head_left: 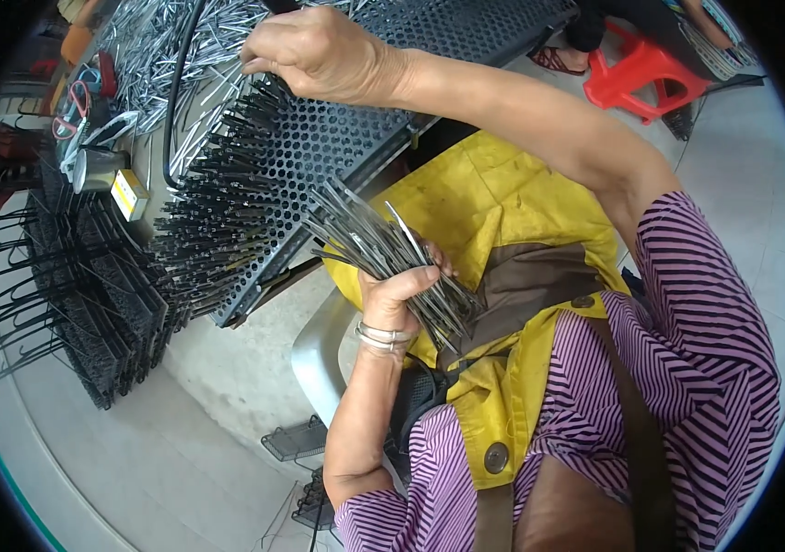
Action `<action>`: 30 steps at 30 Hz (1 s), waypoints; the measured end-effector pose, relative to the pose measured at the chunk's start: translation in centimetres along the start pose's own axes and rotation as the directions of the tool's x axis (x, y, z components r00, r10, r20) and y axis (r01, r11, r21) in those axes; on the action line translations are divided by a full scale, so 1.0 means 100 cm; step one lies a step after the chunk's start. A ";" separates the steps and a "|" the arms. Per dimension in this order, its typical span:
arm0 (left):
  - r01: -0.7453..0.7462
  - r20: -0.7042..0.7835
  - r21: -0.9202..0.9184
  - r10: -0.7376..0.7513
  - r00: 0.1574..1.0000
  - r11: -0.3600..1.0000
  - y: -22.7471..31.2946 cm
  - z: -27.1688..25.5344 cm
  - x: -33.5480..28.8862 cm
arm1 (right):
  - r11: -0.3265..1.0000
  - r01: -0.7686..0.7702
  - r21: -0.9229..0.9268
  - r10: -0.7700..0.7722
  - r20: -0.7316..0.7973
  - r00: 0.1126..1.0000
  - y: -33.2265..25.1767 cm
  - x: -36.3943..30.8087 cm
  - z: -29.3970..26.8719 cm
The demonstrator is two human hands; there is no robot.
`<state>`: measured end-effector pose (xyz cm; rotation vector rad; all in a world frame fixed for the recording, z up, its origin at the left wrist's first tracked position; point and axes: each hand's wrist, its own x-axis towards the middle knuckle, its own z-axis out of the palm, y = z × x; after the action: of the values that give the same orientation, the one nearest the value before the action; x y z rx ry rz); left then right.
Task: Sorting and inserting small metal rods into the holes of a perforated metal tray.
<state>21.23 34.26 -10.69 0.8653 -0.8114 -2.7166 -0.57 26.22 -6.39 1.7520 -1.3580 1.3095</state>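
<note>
A thick bundle of thin grey metal strips point(369, 241) is gripped in my left hand point(400, 293), thumb across it, above the yellow apron point(475, 184) on my lap. My right hand point(319, 55) is closed over the far part of a dark perforated board point(342, 138), its fingertips pinched. What they pinch, if anything, is hidden behind the fingers. Rows of dark, thin pieces point(217, 198) stand in the board's holes on the left, reaching up to just below my right hand.
Loose silvery strips point(158, 60) lie piled beyond the board. Pink-handled scissors point(75, 106), a metal cup point(98, 168) and a yellow box point(130, 195) are at the left. Black racks with hooks point(103, 304) stand lower left. A red stool point(641, 74) and another person's foot point(562, 61) are far right.
</note>
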 end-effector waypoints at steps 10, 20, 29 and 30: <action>0.015 0.074 0.044 -0.018 0.997 0.999 -0.004 -0.009 0.003 | 0.970 -0.238 -0.042 0.236 -0.050 0.971 0.002 -0.007 0.002; -0.010 0.059 0.006 0.010 0.998 1.000 -0.002 -0.004 0.002 | 0.987 -0.150 -0.056 0.149 -0.020 0.989 -0.001 -0.005 0.001; -0.013 0.033 -0.057 0.015 0.999 0.998 -0.008 -0.005 0.003 | 0.942 -0.334 0.038 0.277 0.475 0.835 -0.014 -0.008 -0.001; -0.031 0.018 -0.013 0.031 0.999 0.999 -0.005 -0.007 0.005 | 0.939 -0.337 -0.072 0.325 0.510 0.797 -0.015 -0.006 0.001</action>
<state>21.17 34.23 -11.69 0.8199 -0.8039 -2.7034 0.85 26.88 -6.76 2.0385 -2.0354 1.0521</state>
